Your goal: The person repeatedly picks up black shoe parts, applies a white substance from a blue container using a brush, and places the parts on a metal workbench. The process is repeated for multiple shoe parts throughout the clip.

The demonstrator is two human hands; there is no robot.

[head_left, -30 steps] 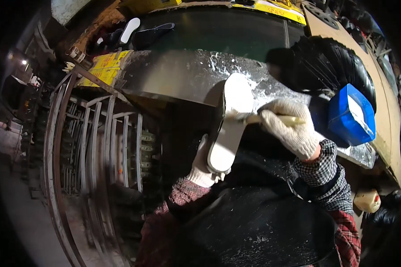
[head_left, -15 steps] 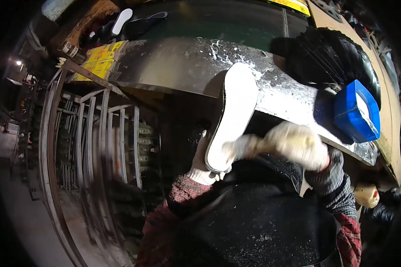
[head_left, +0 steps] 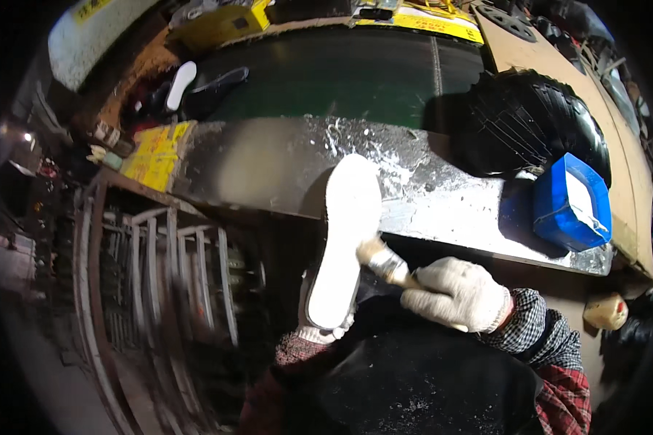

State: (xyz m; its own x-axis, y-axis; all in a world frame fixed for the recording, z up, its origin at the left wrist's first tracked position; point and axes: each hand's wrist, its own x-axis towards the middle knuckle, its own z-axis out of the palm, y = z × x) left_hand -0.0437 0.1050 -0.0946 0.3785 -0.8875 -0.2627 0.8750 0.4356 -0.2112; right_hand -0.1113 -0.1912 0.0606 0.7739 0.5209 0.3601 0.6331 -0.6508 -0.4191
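A white shoe sole (head_left: 343, 246) stands on end in front of the person's chest, its flat pale face turned up toward the camera and its top reaching over the near edge of the metal bench (head_left: 268, 170). The left hand (head_left: 319, 330), in a white knit glove, is mostly hidden behind the sole's lower end; only fingers and cuff show beneath it, and it grips the sole from underneath. The right hand (head_left: 457, 293), also gloved, is clenched around the handle of a brush (head_left: 383, 259), just right of the sole. The brush's pale bristles touch the sole's right edge about halfway up.

A checked sleeve runs from the right hand's wrist toward the lower right. A dark apron (head_left: 428, 384), speckled with white, fills the space below the sole.

The bench behind the sole is streaked with dried white smears. Well to the sole's right, a blue tub (head_left: 572, 203) sits on the bench's far end, with a black mesh bag (head_left: 537, 119) just behind it. Beyond the bench lies a dark green belt (head_left: 355, 72). Far up and left of the sole, another white sole (head_left: 181, 85) rests beside a dark shoe upper (head_left: 221, 78). A metal rack (head_left: 167, 283) stands left of the sole, below the bench.
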